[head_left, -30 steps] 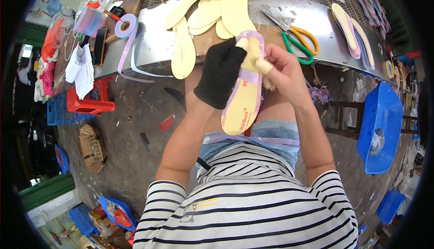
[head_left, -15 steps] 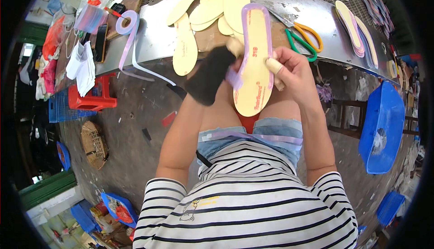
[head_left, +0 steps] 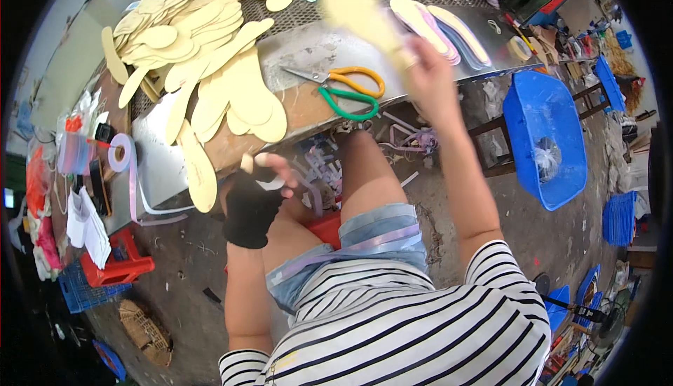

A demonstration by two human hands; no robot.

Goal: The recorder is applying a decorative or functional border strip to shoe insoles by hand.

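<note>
My right hand [head_left: 429,77] is raised over the bench at the right, its fingers closed on a pale yellow insole [head_left: 357,18] that is smeared by motion. Below the bench edge, over my lap, my left hand [head_left: 256,193] wears a black fingerless glove and beige finger covers. Its fingers are curled in, and a small whitish piece [head_left: 269,185] shows between them; I cannot make out what it is. Between the hands lie scissors [head_left: 347,90] with one orange and one green handle, blades apart. Beyond the raised insole rest a few edged insoles [head_left: 424,28].
A large heap of yellow insoles [head_left: 182,42] covers the left of the bench. A lilac tape roll [head_left: 121,152] stands at its left end, tape trailing down. Tape scraps [head_left: 326,168] lie under the edge. A blue tub [head_left: 543,133] is at the right, a red stool [head_left: 119,260] at the left.
The insole has gone from over my lap to the far right in my right hand. My left hand has let go of it and drawn back leftward. The view has turned right.
</note>
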